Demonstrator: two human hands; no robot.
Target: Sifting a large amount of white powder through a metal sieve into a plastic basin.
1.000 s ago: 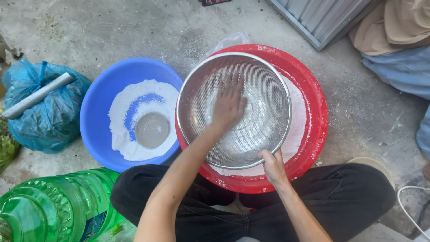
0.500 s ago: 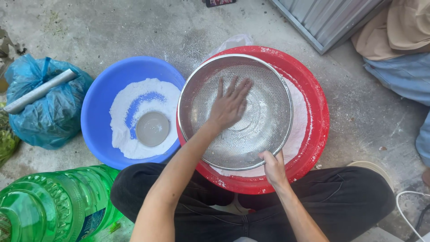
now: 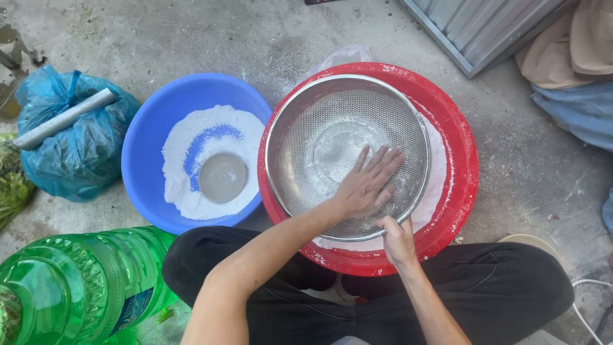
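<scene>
sieve [image 3: 332, 137]: sits in red basin [image 3: 463, 160], straight ahead of my knees | my left hand [image 3: 365, 185]: open, flat inside its near-right wall | my right hand [image 3: 397, 237]: nearer me, pinching near rim | blue basin [image 3: 143, 144]: left, just beside, untouched

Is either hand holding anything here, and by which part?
The right hand holds the metal sieve by its near rim. The left hand lies flat inside it, gripping nothing.
</scene>
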